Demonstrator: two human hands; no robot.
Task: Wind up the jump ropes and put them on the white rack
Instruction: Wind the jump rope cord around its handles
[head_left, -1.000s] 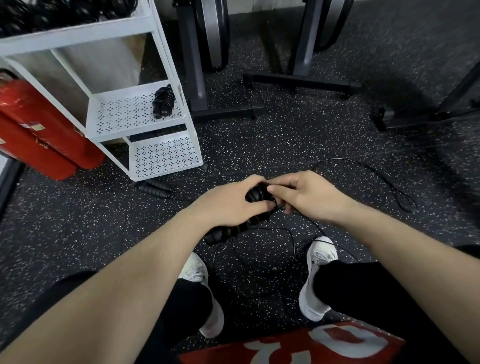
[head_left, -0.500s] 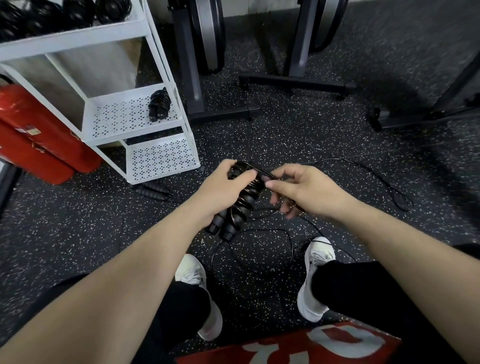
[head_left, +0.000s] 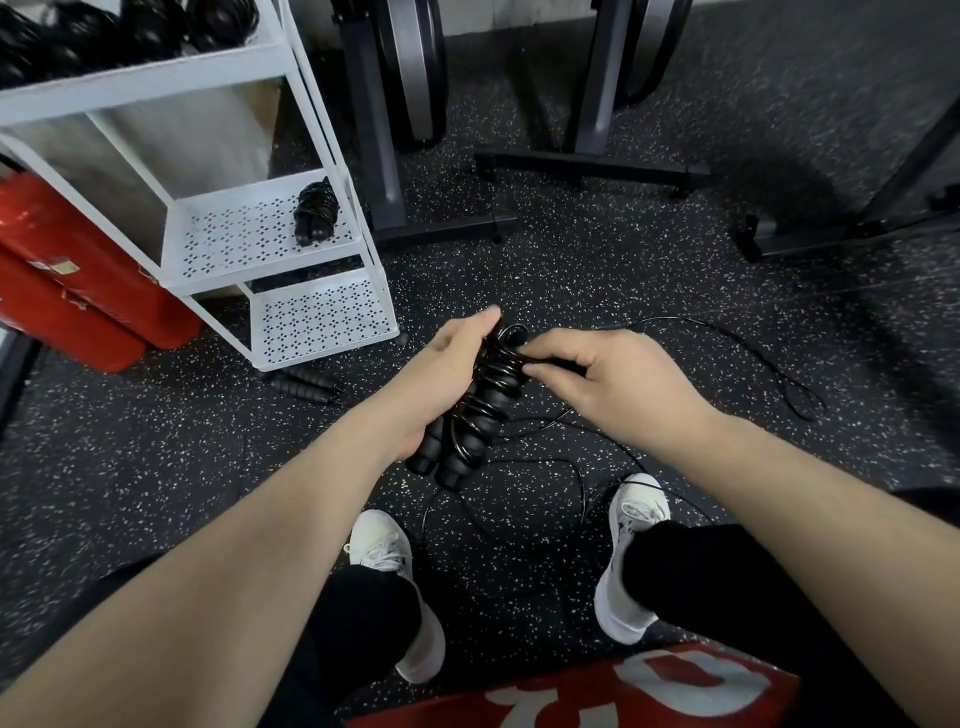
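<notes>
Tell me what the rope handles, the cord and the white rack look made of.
Handles: matte black, ribbed, probably foam or rubber. Cord: thin, glossy black, holds springy loops, likely plastic-coated. White rack: painted sheet metal, judging by punched shelf holes and thin straight frame. The left hand grips the handles; the right hand pinches cord.

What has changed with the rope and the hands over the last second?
The left hand has tipped the paired handles from lying flat under the palm to nearly upright, showing cord coils around them. The right hand went on pinching the cord at their top. The wound rope on the white rack stayed put.
</notes>
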